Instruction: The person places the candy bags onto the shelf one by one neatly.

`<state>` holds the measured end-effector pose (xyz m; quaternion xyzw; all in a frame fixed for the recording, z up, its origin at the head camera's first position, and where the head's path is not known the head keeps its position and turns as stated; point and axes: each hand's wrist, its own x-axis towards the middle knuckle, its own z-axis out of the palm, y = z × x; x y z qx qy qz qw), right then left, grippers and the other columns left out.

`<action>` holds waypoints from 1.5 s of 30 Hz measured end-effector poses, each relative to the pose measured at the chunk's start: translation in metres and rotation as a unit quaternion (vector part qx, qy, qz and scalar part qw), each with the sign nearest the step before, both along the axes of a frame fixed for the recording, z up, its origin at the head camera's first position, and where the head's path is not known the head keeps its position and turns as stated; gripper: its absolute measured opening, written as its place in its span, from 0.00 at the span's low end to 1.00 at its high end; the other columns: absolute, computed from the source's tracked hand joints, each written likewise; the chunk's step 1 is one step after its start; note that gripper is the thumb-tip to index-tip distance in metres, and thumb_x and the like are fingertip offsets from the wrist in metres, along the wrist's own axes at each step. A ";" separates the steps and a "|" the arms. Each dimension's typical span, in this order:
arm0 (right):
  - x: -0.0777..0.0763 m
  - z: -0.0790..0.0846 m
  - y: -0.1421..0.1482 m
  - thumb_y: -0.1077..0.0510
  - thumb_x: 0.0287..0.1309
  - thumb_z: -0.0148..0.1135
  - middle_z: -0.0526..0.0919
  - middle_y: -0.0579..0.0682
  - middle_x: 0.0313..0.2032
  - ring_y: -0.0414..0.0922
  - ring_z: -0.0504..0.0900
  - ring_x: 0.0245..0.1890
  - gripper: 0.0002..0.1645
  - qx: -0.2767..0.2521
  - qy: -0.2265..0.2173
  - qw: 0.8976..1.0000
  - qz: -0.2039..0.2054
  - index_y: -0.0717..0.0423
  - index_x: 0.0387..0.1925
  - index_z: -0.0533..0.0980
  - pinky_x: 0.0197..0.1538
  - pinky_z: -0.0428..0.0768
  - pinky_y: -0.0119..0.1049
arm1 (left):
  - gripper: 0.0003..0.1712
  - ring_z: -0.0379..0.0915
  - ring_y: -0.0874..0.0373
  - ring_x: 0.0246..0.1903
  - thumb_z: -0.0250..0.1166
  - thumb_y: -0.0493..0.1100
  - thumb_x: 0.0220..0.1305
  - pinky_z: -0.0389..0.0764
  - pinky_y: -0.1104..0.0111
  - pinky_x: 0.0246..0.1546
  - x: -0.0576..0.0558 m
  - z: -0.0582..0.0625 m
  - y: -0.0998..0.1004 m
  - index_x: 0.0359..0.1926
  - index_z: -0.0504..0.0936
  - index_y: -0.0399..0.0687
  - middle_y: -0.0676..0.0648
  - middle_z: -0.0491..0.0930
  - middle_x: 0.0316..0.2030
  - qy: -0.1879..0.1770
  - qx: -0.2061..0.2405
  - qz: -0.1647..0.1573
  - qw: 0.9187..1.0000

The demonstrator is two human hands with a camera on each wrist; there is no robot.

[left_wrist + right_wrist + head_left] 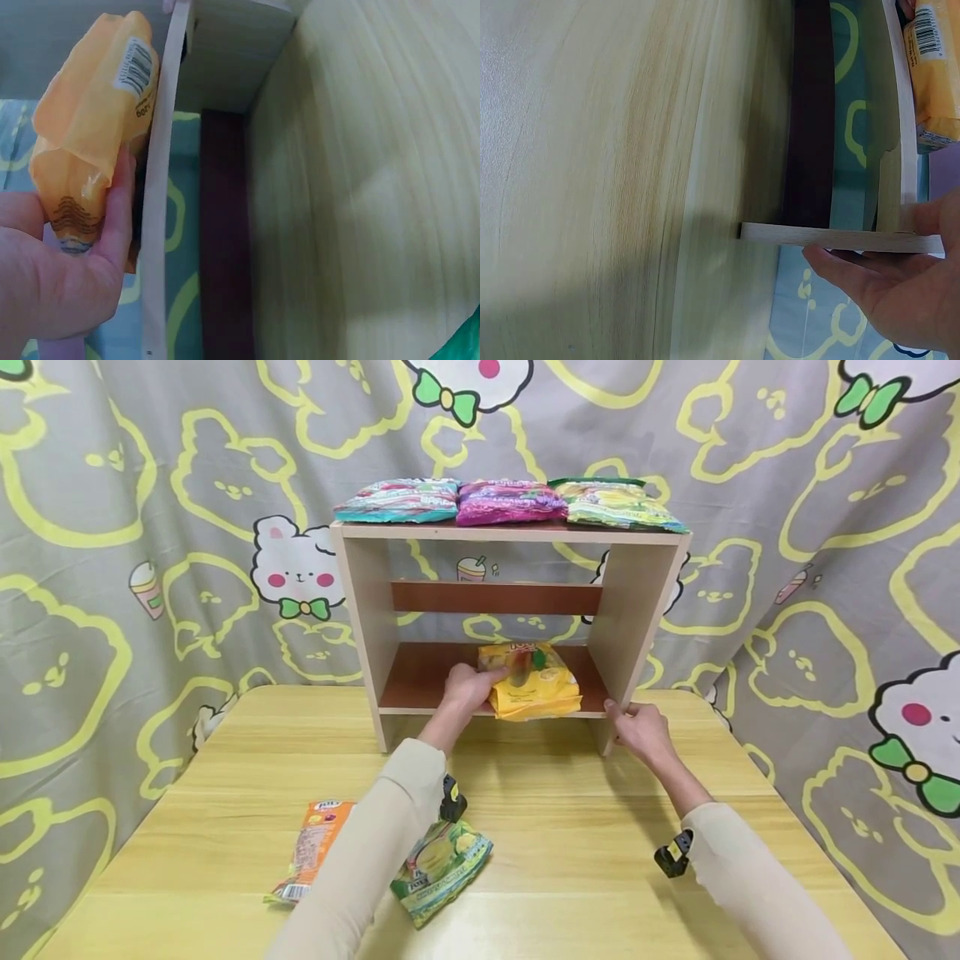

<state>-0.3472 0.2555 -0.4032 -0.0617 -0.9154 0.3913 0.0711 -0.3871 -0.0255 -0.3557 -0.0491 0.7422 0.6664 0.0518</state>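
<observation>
A yellow snack bag (534, 683) lies on the lower board of a small wooden shelf (512, 532), its near end over the front edge. My left hand (468, 687) grips the bag's left end, thumb on top; the left wrist view shows the fingers under the yellow bag (101, 120), right by the board's edge. At the shelf's right side, my right hand (637, 727) holds the upright panel near the lower board. In the right wrist view the thumb and fingers of the right hand (900, 289) lie on either side of that panel (840, 237).
On the shelf's top lie a teal bag (401, 500), a purple bag (512, 502) and a yellow-green bag (618, 503). An orange bag (318, 843) and a green bag (442, 868) lie on the wooden table (570, 860), partly behind the left sleeve. A patterned curtain (187, 527) hangs behind.
</observation>
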 end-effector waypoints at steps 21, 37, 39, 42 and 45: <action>-0.001 0.001 0.002 0.37 0.72 0.48 0.89 0.62 0.33 0.53 0.91 0.34 0.34 0.007 0.006 1.000 -0.001 0.62 0.54 0.82 0.34 0.76 0.34 | 0.23 0.70 0.52 0.25 0.56 0.52 0.75 0.71 0.64 0.26 0.021 0.050 0.007 0.57 0.73 0.37 0.45 0.72 0.27 0.151 -0.394 -0.055 0.905; -0.001 0.000 0.001 0.37 0.73 0.47 0.85 0.71 0.48 0.58 0.90 0.39 0.36 0.000 -0.005 1.000 0.007 0.63 0.58 0.80 0.37 0.78 0.35 | 0.45 0.68 0.38 0.68 0.56 0.65 0.72 0.66 0.40 0.69 0.089 0.031 0.063 0.78 0.56 0.44 0.34 0.71 0.67 0.201 -0.615 -0.155 0.746; -0.001 0.000 0.002 0.36 0.73 0.47 0.83 0.72 0.51 0.58 0.90 0.40 0.37 -0.001 -0.006 1.000 0.008 0.63 0.58 0.80 0.38 0.79 0.36 | 0.47 0.61 0.37 0.72 0.57 0.65 0.71 0.59 0.36 0.72 0.094 0.024 0.065 0.79 0.54 0.43 0.32 0.66 0.71 0.192 -0.619 -0.163 0.744; -0.002 0.000 0.002 0.35 0.73 0.46 0.81 0.73 0.54 0.56 0.90 0.39 0.38 0.001 -0.008 1.000 0.008 0.63 0.58 0.80 0.39 0.80 0.36 | 0.50 0.52 0.35 0.75 0.58 0.65 0.71 0.52 0.33 0.73 0.098 0.014 0.067 0.80 0.49 0.43 0.30 0.59 0.74 0.187 -0.621 -0.167 0.743; -0.002 -0.001 0.003 0.35 0.72 0.46 0.81 0.73 0.54 0.56 0.90 0.39 0.38 0.001 -0.007 1.000 0.009 0.63 0.58 0.80 0.41 0.81 0.37 | 0.52 0.47 0.34 0.77 0.58 0.65 0.70 0.49 0.32 0.73 0.099 0.007 0.068 0.80 0.46 0.43 0.30 0.54 0.76 0.184 -0.623 -0.164 0.742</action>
